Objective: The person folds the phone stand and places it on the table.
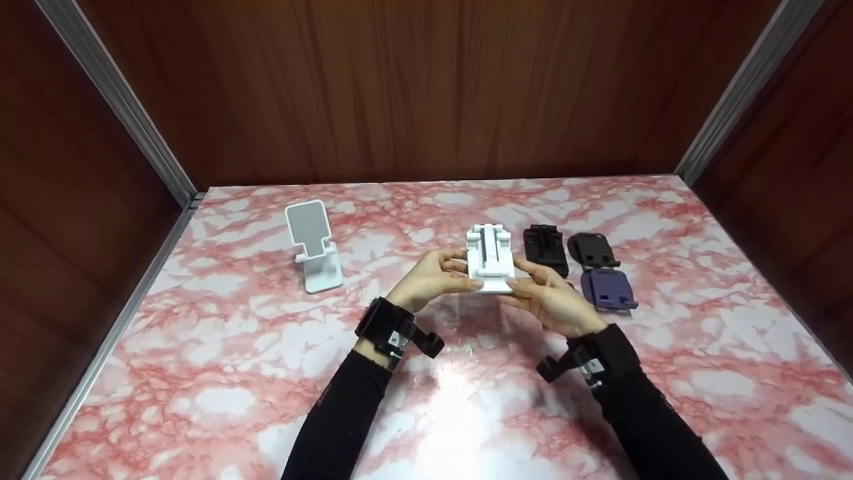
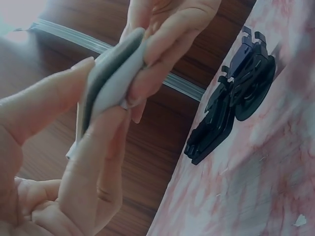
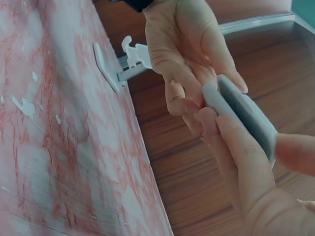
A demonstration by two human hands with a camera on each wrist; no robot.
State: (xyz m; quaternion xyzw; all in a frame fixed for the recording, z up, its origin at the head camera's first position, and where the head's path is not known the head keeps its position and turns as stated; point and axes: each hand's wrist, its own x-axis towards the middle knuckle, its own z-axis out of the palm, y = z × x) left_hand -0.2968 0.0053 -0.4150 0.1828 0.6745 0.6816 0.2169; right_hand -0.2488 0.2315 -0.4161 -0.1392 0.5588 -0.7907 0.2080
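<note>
A folded white phone stand (image 1: pixel 490 257) is held up above the table between both hands. My left hand (image 1: pixel 432 280) pinches its left side, thumb on the near corner and fingers behind. On the opposite side my right hand (image 1: pixel 550 300) grips it the same way, thumb at the near right corner. The left wrist view shows the stand (image 2: pixel 110 78) edge-on, with a dark gap between its two layers. In the right wrist view the stand (image 3: pixel 241 110) is also edge-on, fingers of both hands around it.
An unfolded white phone stand (image 1: pixel 313 243) stands upright at the left. Right of the hands lie a folded black stand (image 1: pixel 545 248), another dark stand (image 1: pixel 593 250) and a purple one (image 1: pixel 608 289). Wood-grain panels (image 1: pixel 426 93) enclose the marbled pink table (image 1: pixel 220 373) at the back and sides.
</note>
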